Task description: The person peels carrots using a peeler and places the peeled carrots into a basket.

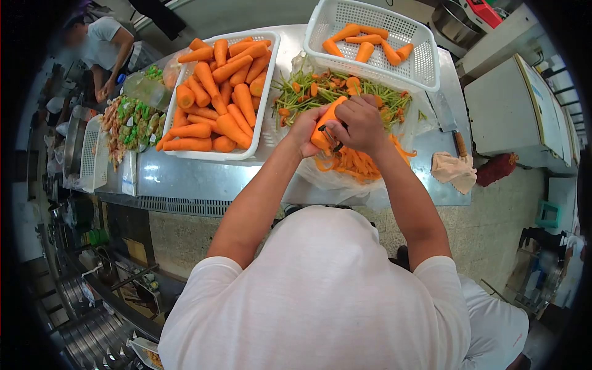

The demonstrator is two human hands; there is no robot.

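My left hand is closed around a carrot, which it holds tilted over the table. In my right hand is a peeler, its dark head against the carrot's lower part. Orange peelings lie in a heap on clear plastic just below both hands. Behind them spreads a pile of green carrot tops with cut orange ends. A white basket full of carrots stands left of my hands. Another white basket, with several carrots in it, is behind them to the right.
On the metal table's right side lie a knife and a crumpled cloth. A plastic bottle and green-wrapped goods are at the left. Another person is at the far left. A white cabinet stands right.
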